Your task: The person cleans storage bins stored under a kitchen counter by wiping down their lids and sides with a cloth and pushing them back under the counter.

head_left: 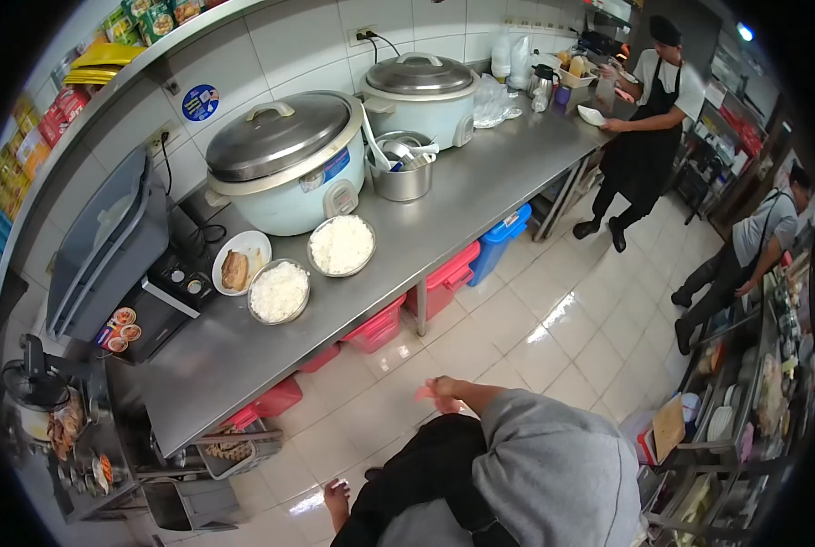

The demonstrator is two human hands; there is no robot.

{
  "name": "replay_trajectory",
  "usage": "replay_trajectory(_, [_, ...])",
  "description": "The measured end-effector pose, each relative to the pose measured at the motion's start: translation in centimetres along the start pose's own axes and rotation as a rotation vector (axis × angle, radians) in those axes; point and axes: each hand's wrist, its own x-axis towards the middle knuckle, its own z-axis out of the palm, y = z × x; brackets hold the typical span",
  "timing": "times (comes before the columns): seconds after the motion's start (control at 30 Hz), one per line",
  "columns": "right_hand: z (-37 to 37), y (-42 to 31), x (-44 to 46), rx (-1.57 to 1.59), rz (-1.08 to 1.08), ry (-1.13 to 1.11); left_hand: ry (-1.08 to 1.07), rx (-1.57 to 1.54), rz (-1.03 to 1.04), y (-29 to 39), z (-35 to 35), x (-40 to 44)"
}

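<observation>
My right hand is out in front of my body over the tiled floor, its fingers closed on a thin pink thing that looks like a cloth; blur hides its exact kind. Low beside my black apron hangs my left hand, fingers loosely bent and apart, with nothing clear in them. Both hands are away from the steel counter. On it stand two bowls heaped with white rice, a nearer bowl and a farther bowl. Next to them lies a white plate with browned meat.
A large rice cooker and a second cooker stand along the wall, with a steel pot of utensils between. Red bins and a blue bin sit underneath. A co-worker works at the far end; another person stands right.
</observation>
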Motion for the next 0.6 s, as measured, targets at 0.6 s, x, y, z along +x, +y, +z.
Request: replay_trajectory(0.6, [29.0,-37.0,4.0,-0.685,-1.071,0.792,0.229,-0.004,-0.329,-12.5,-22.1,-10.8])
